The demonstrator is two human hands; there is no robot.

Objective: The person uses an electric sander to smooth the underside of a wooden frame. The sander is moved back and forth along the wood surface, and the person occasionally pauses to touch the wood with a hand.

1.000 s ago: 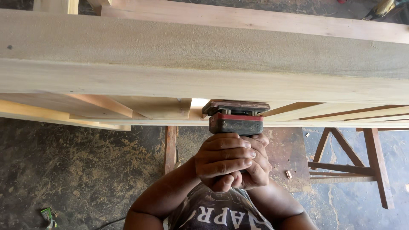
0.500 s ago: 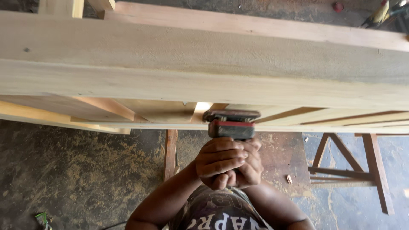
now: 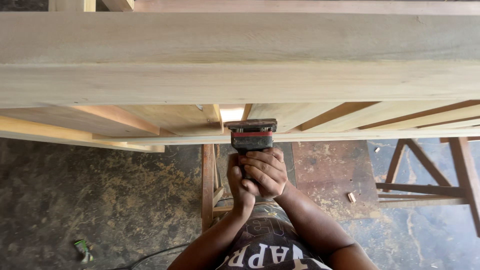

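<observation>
A small green scrap (image 3: 83,250) lies on the dusty floor (image 3: 100,195) at the lower left of the frame, with a thin dark cord (image 3: 150,257) curving just right of it. A pale wooden frame (image 3: 240,80) spans the whole upper half. At centre, just under the frame's lower edge, a black and red power sander (image 3: 251,134) presses its flat pad up against the wood. Both hands sit directly below the sander, wrapped around its handle: the left hand (image 3: 239,184) curls closed on the left side, and the right hand (image 3: 266,171) folds over it, fingers tight together. At the right edge stands a reddish wooden trestle (image 3: 430,187).
</observation>
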